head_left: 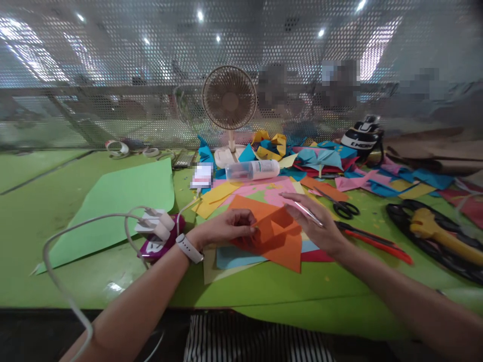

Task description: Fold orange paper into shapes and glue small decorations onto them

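My left hand (234, 226), with a white band on its wrist, has thumb and fingertips pinched together at the left part of an orange sheet of paper (285, 251). Part of the orange paper rises in a fold between my two hands. My right hand (320, 223) is over the paper's right side, its fingers fairly straight, with a slim silver pen-like tool (308, 213) held across them. Under the orange paper lie a light blue sheet (237, 257) and a pink sheet (260, 190).
A clear bottle (252, 170) lies behind the papers, before a small fan (229, 100). Black scissors (345, 208), a red cutter (381, 244) and a yellow glue gun (445, 234) are at right. Chargers (156, 223) with cables and a green sheet (124, 196) are at left.
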`<move>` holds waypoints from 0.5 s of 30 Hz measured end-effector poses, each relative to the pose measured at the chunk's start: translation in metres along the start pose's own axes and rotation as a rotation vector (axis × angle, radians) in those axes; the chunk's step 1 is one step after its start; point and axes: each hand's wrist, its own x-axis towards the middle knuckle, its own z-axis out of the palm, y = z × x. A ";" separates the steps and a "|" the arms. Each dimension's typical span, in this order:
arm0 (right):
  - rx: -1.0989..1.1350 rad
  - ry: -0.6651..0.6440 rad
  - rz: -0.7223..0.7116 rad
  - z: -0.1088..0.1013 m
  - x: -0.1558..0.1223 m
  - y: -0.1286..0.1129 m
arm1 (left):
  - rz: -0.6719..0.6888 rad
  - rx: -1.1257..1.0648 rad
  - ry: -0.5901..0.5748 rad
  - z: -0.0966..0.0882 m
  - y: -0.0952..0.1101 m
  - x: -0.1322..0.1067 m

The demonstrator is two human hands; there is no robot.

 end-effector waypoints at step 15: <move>0.107 -0.075 0.161 0.003 0.002 0.012 | -0.048 0.134 0.068 0.002 0.003 -0.001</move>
